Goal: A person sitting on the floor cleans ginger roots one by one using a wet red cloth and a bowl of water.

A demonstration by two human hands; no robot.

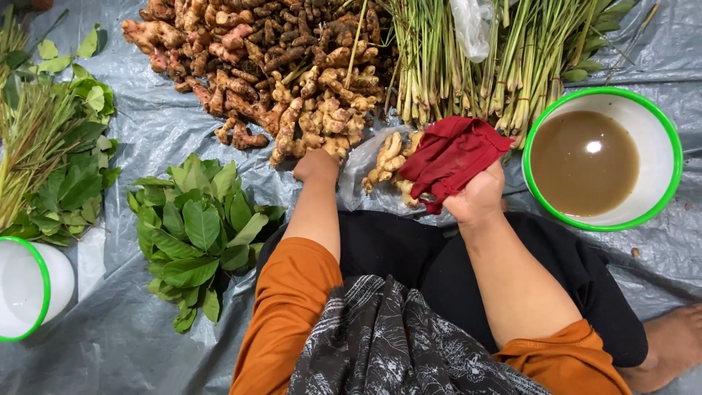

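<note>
Your left hand: fingers curled down into the near edge of the heap of knobbly tan and reddish-brown ginger roots; what it grips, if anything, is hidden under the knuckles, so you cannot tell.

Your right hand: clamped on a crumpled dark red cloth, held just above a clear plastic bag with pale yellow ginger pieces. Your hands are apart, the bag between them.

Bundle of pale green lemongrass stalks: beyond the cloth, beside the ginger heap.

White round bowl with green rim: right of your right hand, holding murky brown water.

Pile of broad dark green leaves: left of your left arm.

Second white green-rimmed bowl: far left edge.

Grey plastic sheet: under everything.
</note>
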